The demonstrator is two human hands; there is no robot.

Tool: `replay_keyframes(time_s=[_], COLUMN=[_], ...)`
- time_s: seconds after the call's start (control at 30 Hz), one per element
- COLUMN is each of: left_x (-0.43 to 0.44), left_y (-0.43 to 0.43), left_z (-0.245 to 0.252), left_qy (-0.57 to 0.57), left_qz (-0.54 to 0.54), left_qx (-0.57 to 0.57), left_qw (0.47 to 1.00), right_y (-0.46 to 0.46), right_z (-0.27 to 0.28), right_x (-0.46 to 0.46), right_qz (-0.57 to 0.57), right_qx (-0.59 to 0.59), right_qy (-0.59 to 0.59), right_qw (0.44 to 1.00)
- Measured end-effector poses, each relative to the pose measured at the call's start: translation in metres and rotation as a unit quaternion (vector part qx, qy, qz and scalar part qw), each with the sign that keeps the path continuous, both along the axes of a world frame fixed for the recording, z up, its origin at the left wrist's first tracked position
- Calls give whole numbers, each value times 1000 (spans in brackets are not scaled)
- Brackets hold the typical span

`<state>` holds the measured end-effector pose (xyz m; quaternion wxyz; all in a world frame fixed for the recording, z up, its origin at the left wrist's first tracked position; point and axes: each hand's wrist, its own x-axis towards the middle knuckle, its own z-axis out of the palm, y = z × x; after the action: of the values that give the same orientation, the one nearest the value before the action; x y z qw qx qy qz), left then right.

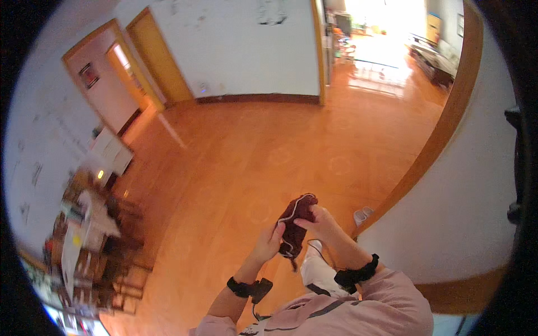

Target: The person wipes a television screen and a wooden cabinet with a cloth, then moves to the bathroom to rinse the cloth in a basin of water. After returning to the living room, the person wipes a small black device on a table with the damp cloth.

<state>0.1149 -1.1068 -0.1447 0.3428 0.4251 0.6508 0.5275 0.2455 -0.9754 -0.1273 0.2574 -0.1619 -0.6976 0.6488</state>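
Note:
A dark maroon cloth item point(295, 230), perhaps a piece of knitting, is held up in front of me above the floor. A thin whitish cord point(297, 206) runs across it, and a short dark strand hangs from its lower end. My left hand point(269, 242) grips its left side, thumb on top. On the upper right side my right hand point(320, 222) holds it between thumb and fingers. Both wrists wear black straps, and the left one carries a small black box.
Chairs and a cloth-covered table point(94, 218) stand at the left. A curved wooden trim point(437, 138) edges the white wall at the right, with pale slippers point(360, 216) by its foot. Doorways point(162, 59) and a sunlit room lie beyond the orange floor point(235, 155).

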Motion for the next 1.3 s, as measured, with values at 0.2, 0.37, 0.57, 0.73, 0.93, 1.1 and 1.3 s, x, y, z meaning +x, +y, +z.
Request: replay_keyframes(time_s=[0.2,0.37,0.57,0.73,0.93,1.1,1.3], left_x=[-87,-143,-256,-269,-178,-144,-178], left_y=[229,353,573,803,1074,1281,1489], left_z=[5,13,-23,-20,-12,-23,-5], left_qy=[-327,-137,-313,-389,-328,-417,-374], left_qz=[5,40,-3,-164,-268,-322,-66], left_qx=[153,144,105,-113,-93,-92,-46], left_qw=[932,979,944,899,901,845,924], right_y=[208,325,543,715,860,1040,1335], right_z=[3,17,9,14,8,2,33], right_x=[-83,-151,-205,-153,-69,-25,-18], right_qz=[-21,-86,-123,-302,-622,-613,-438], right_qx=[-165,7,159,-118,-61,-100,-22], right_qy=[104,42,-15,-5,71,231,138], right_qw=[981,995,980,946,778,749,888])
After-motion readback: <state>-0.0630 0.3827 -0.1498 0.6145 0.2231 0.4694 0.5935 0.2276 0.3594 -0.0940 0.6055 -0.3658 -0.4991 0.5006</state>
